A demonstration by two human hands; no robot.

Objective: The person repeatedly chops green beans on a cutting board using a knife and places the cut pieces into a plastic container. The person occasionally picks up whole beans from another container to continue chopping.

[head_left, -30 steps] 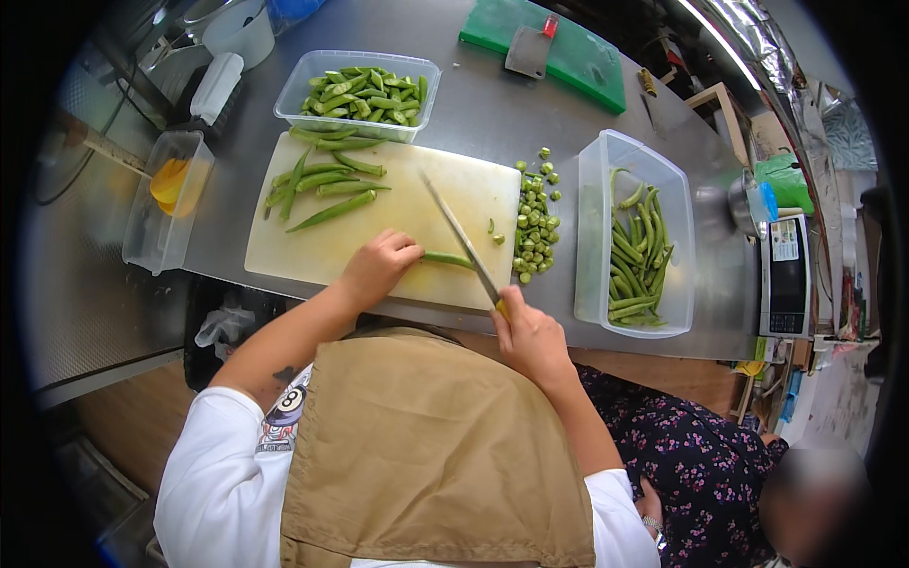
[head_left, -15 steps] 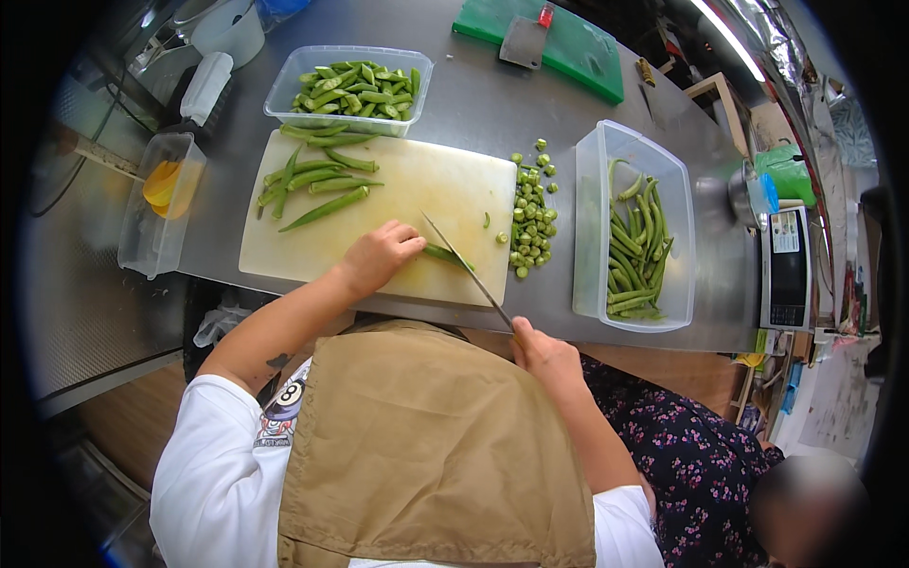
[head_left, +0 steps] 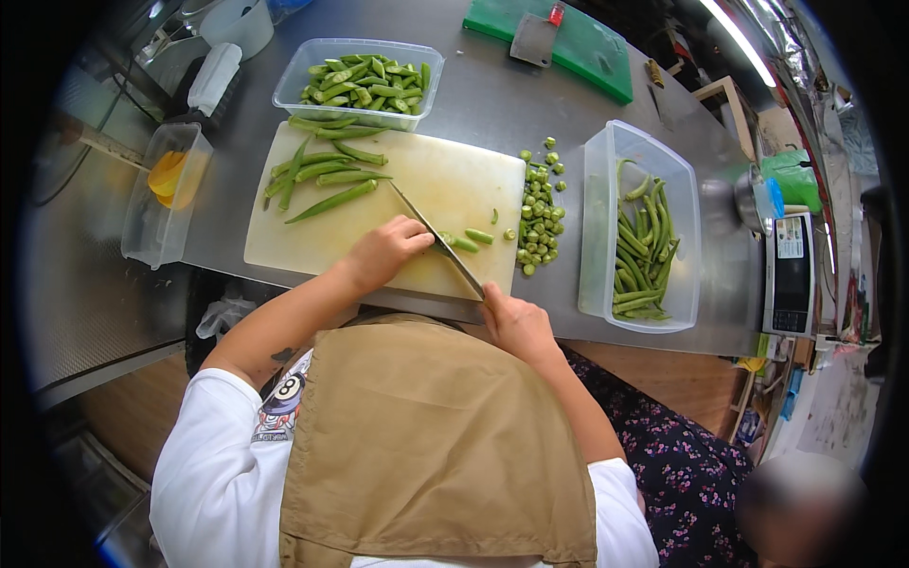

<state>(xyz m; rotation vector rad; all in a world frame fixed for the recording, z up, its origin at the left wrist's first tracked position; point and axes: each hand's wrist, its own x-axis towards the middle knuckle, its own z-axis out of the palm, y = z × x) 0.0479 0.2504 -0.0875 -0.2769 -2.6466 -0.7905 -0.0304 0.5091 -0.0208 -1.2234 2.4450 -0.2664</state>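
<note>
My right hand (head_left: pixel 516 322) is closed on the handle of a long knife (head_left: pixel 458 260), its blade slanting up and left over the white cutting board (head_left: pixel 407 170). With bent fingers, my left hand (head_left: pixel 393 248) holds down an okra pod right beside the blade; most of that pod is hidden by fingers and blade. Just right of the knife lie cut okra pieces (head_left: pixel 479 236). Several whole okra pods (head_left: pixel 333 201) rest on the board's far left. A heap of cut-off okra ends (head_left: pixel 540 222) sits on the metal table along the board's right edge.
Beyond the board stands a clear tub of cut okra (head_left: pixel 365 85); to the right, a clear tub (head_left: pixel 595 237) holds whole pods. A green board (head_left: pixel 597 62) with a cleaver (head_left: pixel 535 41) lies at the back. Another person's dark floral clothing (head_left: pixel 663 445) shows at lower right.
The knife and my right hand have shifted left toward my left hand. Okra pieces, cut off the pod, now lie right of the blade. The whole view has shifted slightly.
</note>
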